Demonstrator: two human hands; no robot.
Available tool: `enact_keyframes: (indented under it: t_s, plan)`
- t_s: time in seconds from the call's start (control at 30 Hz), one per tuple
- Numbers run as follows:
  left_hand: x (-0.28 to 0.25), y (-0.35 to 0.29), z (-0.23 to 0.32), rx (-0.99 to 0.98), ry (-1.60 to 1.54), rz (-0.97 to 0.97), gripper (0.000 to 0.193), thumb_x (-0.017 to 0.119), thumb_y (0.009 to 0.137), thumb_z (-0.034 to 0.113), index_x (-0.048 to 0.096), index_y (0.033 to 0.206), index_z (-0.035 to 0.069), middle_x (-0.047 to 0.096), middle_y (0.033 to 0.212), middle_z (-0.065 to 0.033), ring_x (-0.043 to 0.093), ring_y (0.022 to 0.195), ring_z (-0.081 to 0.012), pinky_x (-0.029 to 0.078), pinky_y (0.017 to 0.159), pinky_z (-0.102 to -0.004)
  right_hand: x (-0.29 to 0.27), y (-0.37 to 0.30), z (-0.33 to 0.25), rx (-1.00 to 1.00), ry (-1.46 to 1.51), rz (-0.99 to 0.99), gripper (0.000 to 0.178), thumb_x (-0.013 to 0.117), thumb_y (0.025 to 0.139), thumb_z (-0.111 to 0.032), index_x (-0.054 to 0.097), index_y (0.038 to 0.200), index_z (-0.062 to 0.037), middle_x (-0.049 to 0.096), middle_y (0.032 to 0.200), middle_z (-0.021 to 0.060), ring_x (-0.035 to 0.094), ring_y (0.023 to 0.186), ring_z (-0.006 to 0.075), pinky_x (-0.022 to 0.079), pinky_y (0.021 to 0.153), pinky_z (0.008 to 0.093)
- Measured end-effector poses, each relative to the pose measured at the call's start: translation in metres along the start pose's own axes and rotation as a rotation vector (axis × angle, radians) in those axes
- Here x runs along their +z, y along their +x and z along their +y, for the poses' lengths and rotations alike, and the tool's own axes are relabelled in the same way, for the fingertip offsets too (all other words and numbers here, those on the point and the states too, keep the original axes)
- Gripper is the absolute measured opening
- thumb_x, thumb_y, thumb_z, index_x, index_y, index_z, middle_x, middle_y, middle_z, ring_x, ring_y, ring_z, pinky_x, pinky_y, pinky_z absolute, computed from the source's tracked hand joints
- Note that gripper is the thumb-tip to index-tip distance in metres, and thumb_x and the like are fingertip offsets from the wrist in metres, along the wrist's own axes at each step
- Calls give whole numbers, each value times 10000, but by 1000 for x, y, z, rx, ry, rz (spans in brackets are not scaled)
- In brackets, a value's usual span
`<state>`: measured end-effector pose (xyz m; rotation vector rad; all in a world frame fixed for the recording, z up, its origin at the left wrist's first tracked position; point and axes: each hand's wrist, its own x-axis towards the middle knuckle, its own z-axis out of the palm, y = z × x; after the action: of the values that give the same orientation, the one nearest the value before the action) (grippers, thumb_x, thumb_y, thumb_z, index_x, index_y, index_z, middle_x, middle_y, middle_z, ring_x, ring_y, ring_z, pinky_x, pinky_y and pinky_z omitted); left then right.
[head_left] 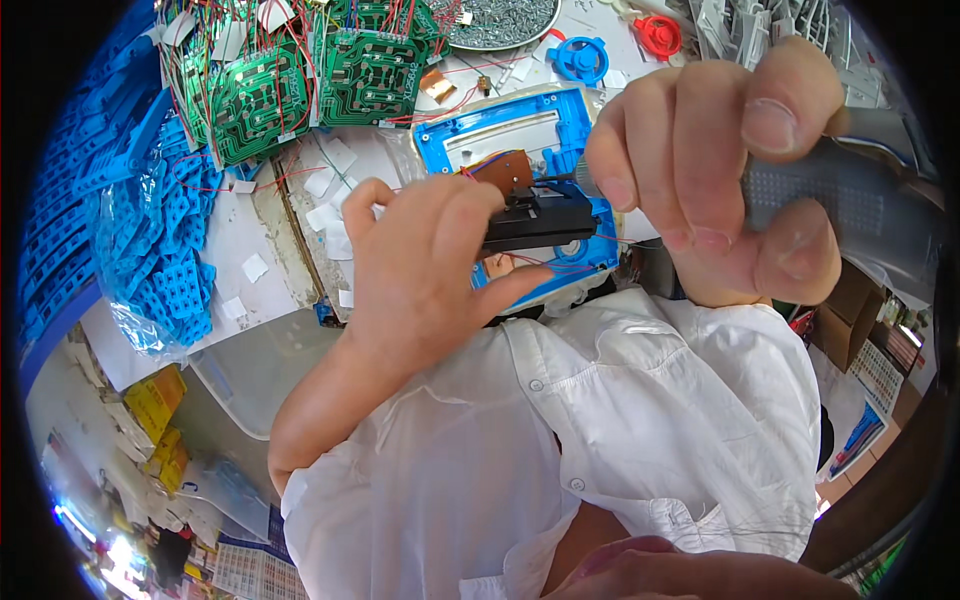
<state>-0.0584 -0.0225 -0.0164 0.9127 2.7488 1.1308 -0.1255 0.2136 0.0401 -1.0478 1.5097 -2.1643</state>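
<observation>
My left hand (410,265) is closed around a black plastic block (548,228) and steadies it. A small brown circuit board (512,170) sits at the block's upper side, partly covered by my fingers. Gripped in my right hand (690,160) is a dark grey powered screwdriver (850,190). Its thin bit points left, with the tip at the brown board; whether it sits on a screw is too small to tell. Beneath the block lies a blue rectangular plastic casing (440,142), with thin red wires and a copper-coloured piece (497,265) inside.
Wired green circuit boards (255,95) are stacked at the back left. Behind the casing stand a round dish of screws (500,25), a blue ring (580,60) and a red ring (658,36). Blue plastic parts (165,285) pile up on the left, grey strips (765,30) at the back right.
</observation>
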Motion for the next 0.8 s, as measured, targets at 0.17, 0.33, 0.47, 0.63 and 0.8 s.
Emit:
enact_keyframes:
  t_s: [0.17,0.33,0.47,0.63,0.8]
  plan:
    - [5,25,-16,205,-33,260,343,848,767,202,698,1068,135,686,992,12,624,867,-180,332,869,-421,2,2,-1,-9,53,-30,393,695,984,-375,519,1295,-212,573,767,-70,535,664,77,486,725,297]
    - [0,25,-23,306,-60,224,200,827,795,185,727,963,145,685,938,26,619,802,-171,337,869,-423,4,2,-4,-19,88,-48,406,699,982,-371,521,1315,-223,586,790,-76,544,679,71,492,750,293]
    - [0,23,-20,272,-45,234,144,818,801,154,706,892,142,682,881,29,616,766,-174,341,858,-421,5,3,-7,-26,117,-70,418,702,980,-368,523,1331,-232,597,808,-80,551,692,66,498,771,289]
    - [-5,15,-17,238,13,196,143,815,791,134,676,823,142,648,793,26,605,724,-182,332,834,-413,3,4,-10,-51,169,-104,433,706,977,-365,525,1351,-243,610,830,-86,560,708,60,504,796,284]
    - [4,-1,-1,113,-286,293,165,813,786,140,648,779,144,608,758,19,572,685,-189,306,798,-417,14,-4,-10,-68,245,-50,416,734,952,-365,547,1306,-253,633,829,-91,564,708,45,520,789,264]
